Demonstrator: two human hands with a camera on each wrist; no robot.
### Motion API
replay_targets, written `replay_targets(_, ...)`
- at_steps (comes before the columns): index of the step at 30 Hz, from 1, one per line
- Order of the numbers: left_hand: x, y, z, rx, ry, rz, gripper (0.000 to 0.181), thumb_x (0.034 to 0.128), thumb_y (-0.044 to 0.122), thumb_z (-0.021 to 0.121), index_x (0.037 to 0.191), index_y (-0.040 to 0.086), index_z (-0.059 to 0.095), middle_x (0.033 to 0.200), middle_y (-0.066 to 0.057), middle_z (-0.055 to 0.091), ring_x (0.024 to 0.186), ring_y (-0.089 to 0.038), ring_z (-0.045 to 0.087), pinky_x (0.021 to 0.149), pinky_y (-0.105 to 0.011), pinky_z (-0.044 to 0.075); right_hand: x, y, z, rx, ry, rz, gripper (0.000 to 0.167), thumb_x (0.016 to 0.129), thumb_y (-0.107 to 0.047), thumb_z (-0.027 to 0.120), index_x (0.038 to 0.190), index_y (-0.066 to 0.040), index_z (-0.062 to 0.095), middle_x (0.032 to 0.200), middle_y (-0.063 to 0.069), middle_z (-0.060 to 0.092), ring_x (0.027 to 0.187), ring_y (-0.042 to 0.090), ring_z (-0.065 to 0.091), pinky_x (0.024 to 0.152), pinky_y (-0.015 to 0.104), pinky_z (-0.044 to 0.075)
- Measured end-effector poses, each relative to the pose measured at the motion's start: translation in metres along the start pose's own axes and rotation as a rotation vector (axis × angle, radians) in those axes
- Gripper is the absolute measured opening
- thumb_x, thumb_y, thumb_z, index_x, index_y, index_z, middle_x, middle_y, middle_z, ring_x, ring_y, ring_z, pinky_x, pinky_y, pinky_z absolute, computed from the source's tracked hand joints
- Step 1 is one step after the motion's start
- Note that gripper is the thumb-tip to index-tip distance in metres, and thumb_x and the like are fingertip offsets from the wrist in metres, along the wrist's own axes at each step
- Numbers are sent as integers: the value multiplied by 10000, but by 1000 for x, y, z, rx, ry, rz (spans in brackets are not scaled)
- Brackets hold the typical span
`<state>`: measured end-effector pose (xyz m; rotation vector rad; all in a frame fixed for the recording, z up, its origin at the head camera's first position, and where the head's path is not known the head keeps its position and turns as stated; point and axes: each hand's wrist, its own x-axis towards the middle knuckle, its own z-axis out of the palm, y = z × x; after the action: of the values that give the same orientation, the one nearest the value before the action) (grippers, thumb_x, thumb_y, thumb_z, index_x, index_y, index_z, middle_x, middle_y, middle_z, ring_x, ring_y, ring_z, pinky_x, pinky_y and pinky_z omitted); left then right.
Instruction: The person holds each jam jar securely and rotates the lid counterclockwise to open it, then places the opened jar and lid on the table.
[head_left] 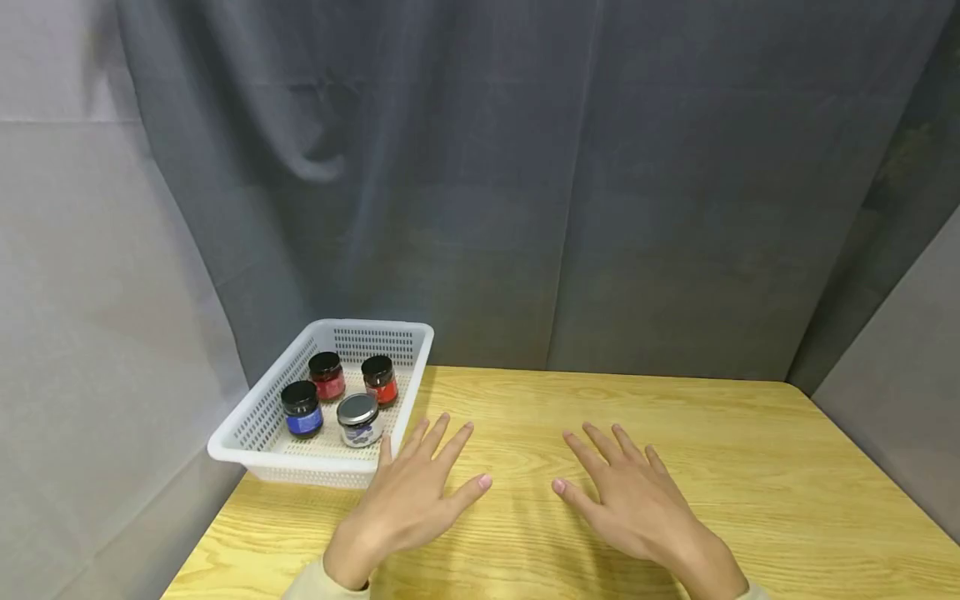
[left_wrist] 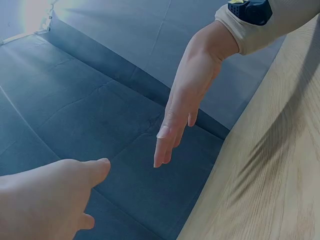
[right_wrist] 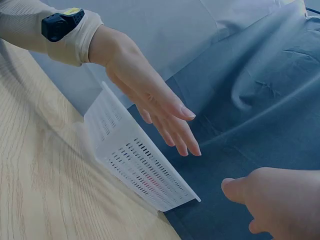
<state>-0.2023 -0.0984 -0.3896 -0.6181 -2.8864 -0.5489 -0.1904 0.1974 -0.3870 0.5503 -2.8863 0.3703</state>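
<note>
My left hand (head_left: 415, 497) hovers over the wooden table with fingers spread, near the front right corner of a white basket (head_left: 322, 479). To its right, my right hand (head_left: 633, 500) is held palm down above the wood, also spread and holding nothing. Inside the basket stand a jar with a black lid and blue label (head_left: 303, 410), a black-lidded jar with a pinkish-red label (head_left: 327, 377), a black-lidded jar with an orange-red label (head_left: 380, 381), and a squat jar with a grey lid (head_left: 359, 421). In the right wrist view, only the perforated side of the basket (right_wrist: 145, 170) shows.
The wooden table (head_left: 750, 467) reaches right and back to a dark grey curtain (head_left: 525, 208). Light grey cloth (head_left: 97, 333) hangs along the left, with more at the right edge. A dark device (right_wrist: 62, 25) is strapped at the left wrist.
</note>
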Motion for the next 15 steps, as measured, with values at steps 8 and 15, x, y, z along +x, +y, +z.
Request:
replay_targets(8, -1, -4, -3, 19, 9, -9, 807, 996, 766, 310, 1628, 266, 358, 1689, -112, 221, 1536, -397, 152, 1141, -743, 19, 3, -5, 5, 2, 53, -20, 749, 1034, -681, 389, 1593, -185, 429, 1614, 176, 374, 1446, 537, 301, 1028, 822, 234)
replay_targets(15, 0, -8, -8, 39, 19, -18, 820, 987, 780, 315, 1637, 281, 333, 1702, -88, 186, 1540, -379, 152, 1150, -730, 12, 14, -13, 6, 15, 59, -30, 752, 1036, -677, 392, 1603, -184, 410, 1626, 163, 358, 1458, 522, 287, 1051, 811, 215)
